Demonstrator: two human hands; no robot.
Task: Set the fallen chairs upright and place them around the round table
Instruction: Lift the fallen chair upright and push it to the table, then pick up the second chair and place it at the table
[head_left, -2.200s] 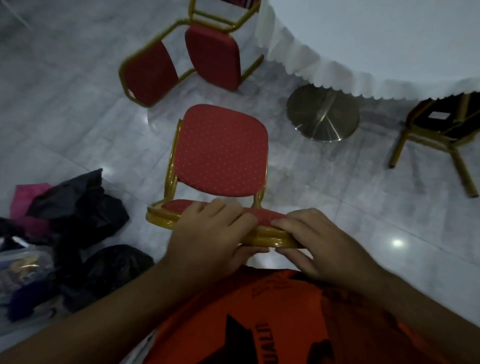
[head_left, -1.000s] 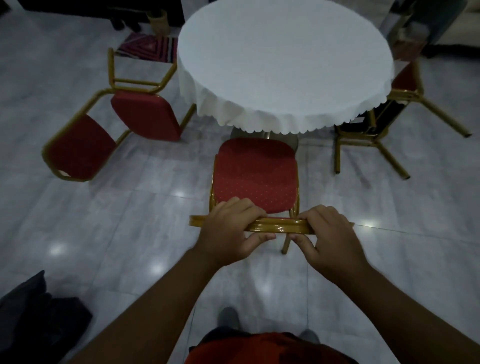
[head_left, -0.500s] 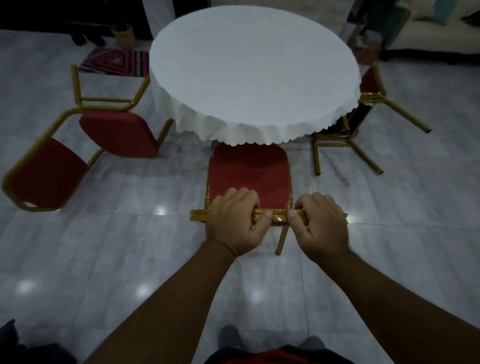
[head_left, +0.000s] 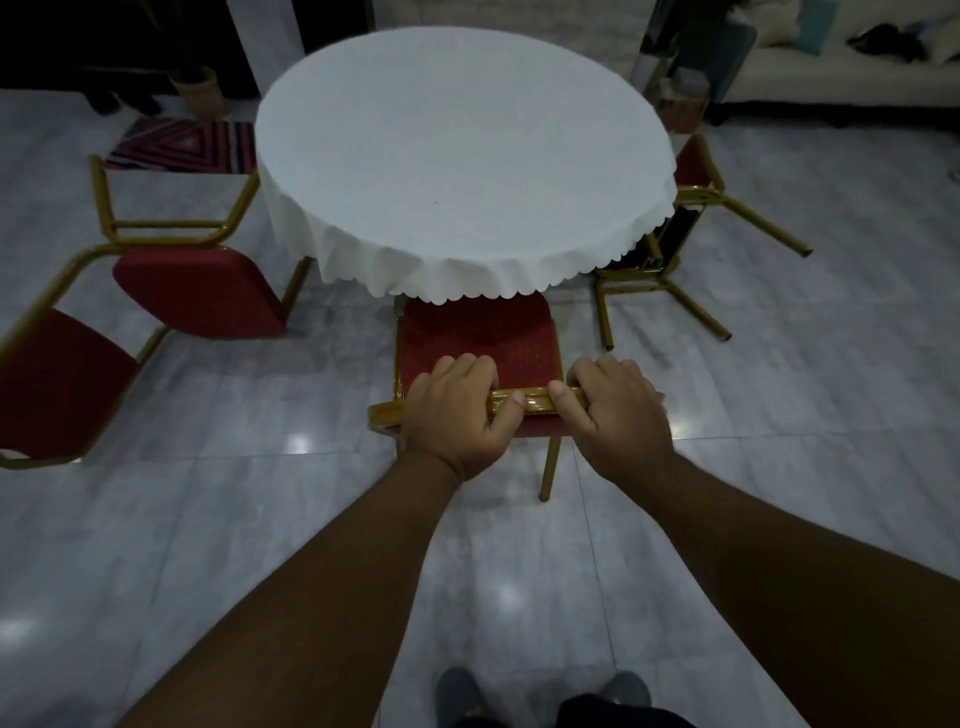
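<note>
Two hands, left hand (head_left: 457, 415) and right hand (head_left: 615, 410), have their fingers (head_left: 467, 370) clenched on the top rail of the upright chair (head_left: 478, 338), whose seat front sits under the bench (head_left: 462, 156) cloth. Push squarely, stopping before the pedestal. Beyond, the left fallen chair (head_left: 192, 291) and right fallen chair (head_left: 670, 260) lie beside the bench.

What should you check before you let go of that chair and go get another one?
1. Both hands on the backrest: left hand and right hand grip the chair top rail. Ok.
2. Chair upright: ok.
3. Seat tucked at the table: its front sits under the cloth edge. Ok.
4. All four legs on the floor: only one back leg shows. Cannot tell.
5. Other chairs upright: left chair and right chair lie tipped. Not ok.
</note>
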